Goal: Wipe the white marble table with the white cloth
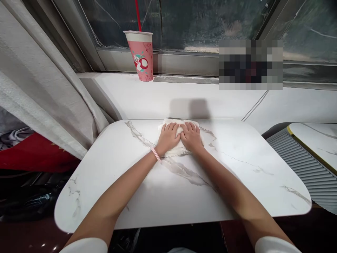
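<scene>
Closest in, at the bottom edge, a white left sleeve (86, 245) and a white right sleeve (275, 245). From these, a left forearm (126, 188) and a right forearm (229, 181), reaching inward over a white marbled table (250, 147). On the left wrist, a pink coiled band (156, 155).

Beyond that, side by side and palms down, the left hand (169, 137) and the right hand (191, 137). Flat on a pale cloth (177, 151), fingers stretched out with small gaps between some, tips pointing away toward the window (184, 23); not clamped round any visible edge. Thumbs turned inward, close together at the middle; cannot tell contact from a narrow gap there.

Directly beneath both hands, neither one nearer: the cloth, lying near the table's far edge, roughly midway along it, left part under the left hand, right part under the right. Shows between the hands, past the fingertips and on the near side between the wrists. Looks a little wider across than deep, but hard to judge a long axis under so much cover.

Farther back, a white wall (147, 100) with a soft shadow (191, 109), then a pink cup (140, 56) with a red straw (138, 15) on the window ledge (184, 80), and last the dark window. Off to the left, a pale curtain (47, 70); off to the right, a second table (316, 135) with a ribbed side, well apart.
</scene>
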